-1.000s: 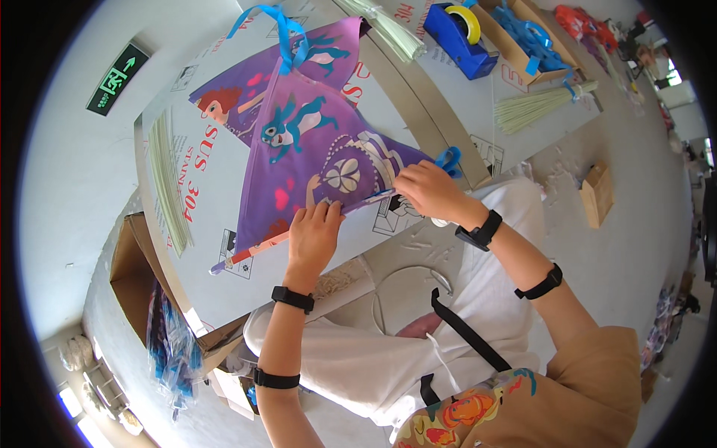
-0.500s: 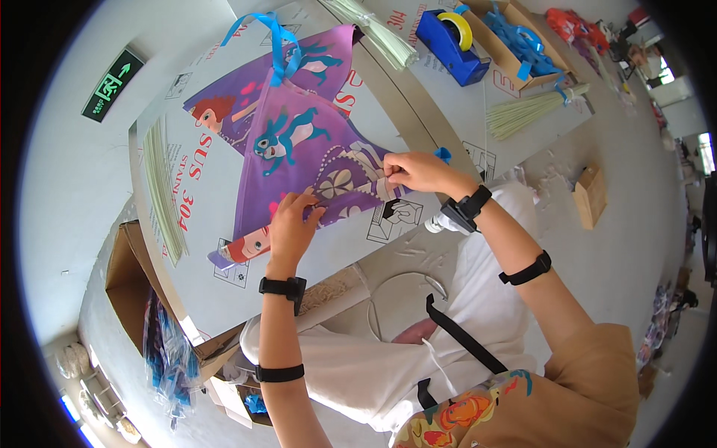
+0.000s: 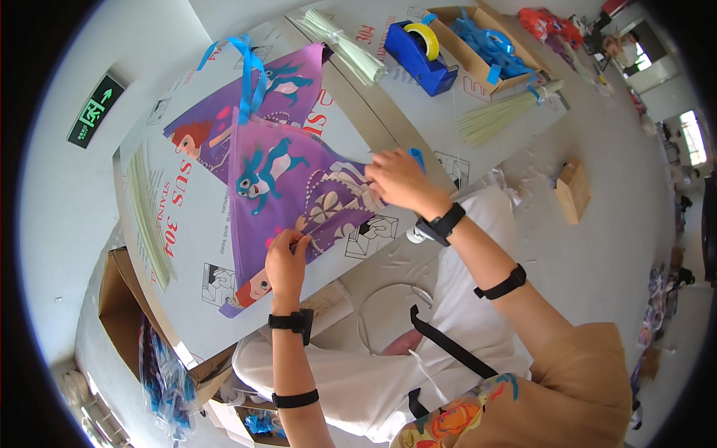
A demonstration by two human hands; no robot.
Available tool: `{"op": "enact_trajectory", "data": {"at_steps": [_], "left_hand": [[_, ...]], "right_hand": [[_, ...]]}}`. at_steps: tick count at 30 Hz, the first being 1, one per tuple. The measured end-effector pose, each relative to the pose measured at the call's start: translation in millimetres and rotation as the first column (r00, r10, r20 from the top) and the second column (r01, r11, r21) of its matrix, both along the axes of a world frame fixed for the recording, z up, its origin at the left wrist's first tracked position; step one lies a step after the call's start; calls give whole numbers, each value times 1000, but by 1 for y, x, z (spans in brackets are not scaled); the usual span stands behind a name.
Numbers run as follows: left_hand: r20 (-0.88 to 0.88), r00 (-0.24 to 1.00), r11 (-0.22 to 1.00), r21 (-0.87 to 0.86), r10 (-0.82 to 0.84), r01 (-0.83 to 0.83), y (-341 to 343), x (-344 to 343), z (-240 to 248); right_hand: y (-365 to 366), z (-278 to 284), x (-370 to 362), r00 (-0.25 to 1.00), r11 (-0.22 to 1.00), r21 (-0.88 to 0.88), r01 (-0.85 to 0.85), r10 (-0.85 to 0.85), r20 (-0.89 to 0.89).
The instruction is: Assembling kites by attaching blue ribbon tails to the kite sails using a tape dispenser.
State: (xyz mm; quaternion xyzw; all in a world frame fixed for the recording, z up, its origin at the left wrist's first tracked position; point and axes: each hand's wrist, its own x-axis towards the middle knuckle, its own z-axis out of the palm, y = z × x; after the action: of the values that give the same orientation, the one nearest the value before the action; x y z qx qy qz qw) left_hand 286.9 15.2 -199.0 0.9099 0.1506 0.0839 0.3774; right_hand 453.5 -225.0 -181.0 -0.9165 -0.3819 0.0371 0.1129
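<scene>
A purple cartoon-printed kite sail (image 3: 261, 157), roughly triangular, lies on the printed board-topped table (image 3: 224, 328). My left hand (image 3: 286, 270) pinches its near edge between thumb and fingertips, beside a printed red-haired figure. Farther right, my right hand (image 3: 397, 179) is closed on the sail's right corner; the fingertips are partly hidden by the hand. Between the two hands the edge looks slightly slack and folded. A blue ribbon (image 3: 252, 86) lies looped over the far part of the sail. Another bit of blue ribbon (image 3: 417, 158) shows just beyond my right hand.
Thin pale rods lie in bundles at the left (image 3: 149, 224), the far edge (image 3: 343, 48) and the right (image 3: 500, 116). A blue tape dispenser (image 3: 418, 63) stands beside a cardboard box (image 3: 478, 86) of blue ribbons. An open carton (image 3: 123, 306) stands below the table's left side.
My left hand has drawn the sail's near-left edge toward me, and its near-left corner has shifted with it. My right hand stays at the right corner. The whole view has shifted slightly.
</scene>
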Motion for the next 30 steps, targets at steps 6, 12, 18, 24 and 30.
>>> {"op": "enact_trajectory", "data": {"at_steps": [6, 12, 18, 24, 30], "left_hand": [[27, 1000, 993, -116, -2, 5, 9, -5, -14], [34, 999, 986, -168, -14, 19, 5, 0, -12], [3, 1000, 979, -203, -12, 13, 10, -7, -10], [-7, 1000, 978, -206, -19, 18, 9, -8, -12], [-12, 999, 979, -201, -48, 44, 10, -4, -9]], "right_hand": [[-22, 11, 13, 996, 978, 209, -26, 44, -82], [-60, 17, 75, 960, 997, 77, -26, 47, -277], [-47, 24, 74, 927, 984, -44, -170, 145, -345], [-45, 20, 75, 906, 967, 107, -233, 256, -338], [-52, 27, 85, 748, 996, 85, -35, 82, -659]]}}
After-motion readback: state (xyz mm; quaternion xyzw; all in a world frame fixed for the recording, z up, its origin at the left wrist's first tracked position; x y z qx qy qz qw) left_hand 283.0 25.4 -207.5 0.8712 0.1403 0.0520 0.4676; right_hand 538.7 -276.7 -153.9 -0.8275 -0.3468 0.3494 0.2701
